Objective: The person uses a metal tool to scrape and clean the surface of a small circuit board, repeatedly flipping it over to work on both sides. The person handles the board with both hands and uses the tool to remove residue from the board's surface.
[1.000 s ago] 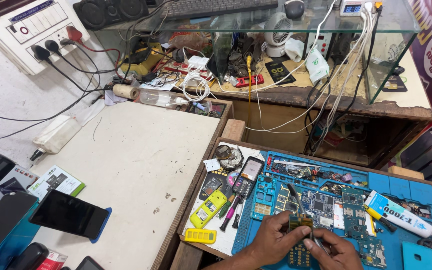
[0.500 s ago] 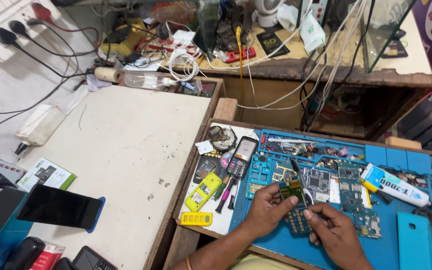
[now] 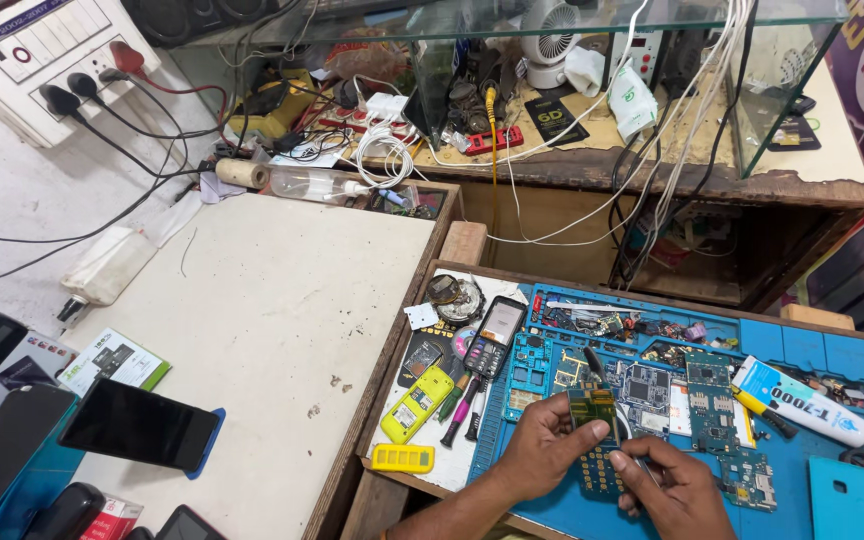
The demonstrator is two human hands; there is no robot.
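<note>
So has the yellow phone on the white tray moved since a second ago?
No. The yellow phone still lies just left of the black keypad phone and above the small yellow keypad piece; only the head camera has shifted.

The one head camera looked steeply down, from close above, at the bench [image 3: 252,300]. It faced forward toward a glass shelf [image 3: 652,20] beyond.

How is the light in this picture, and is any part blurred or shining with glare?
Head view: even, bright light with soft shadows; the left hand, right hand and circuit board are sharp; the dark phone screen shows faint sheen; the glass case reflects slightly; the edges bend a little.
</note>
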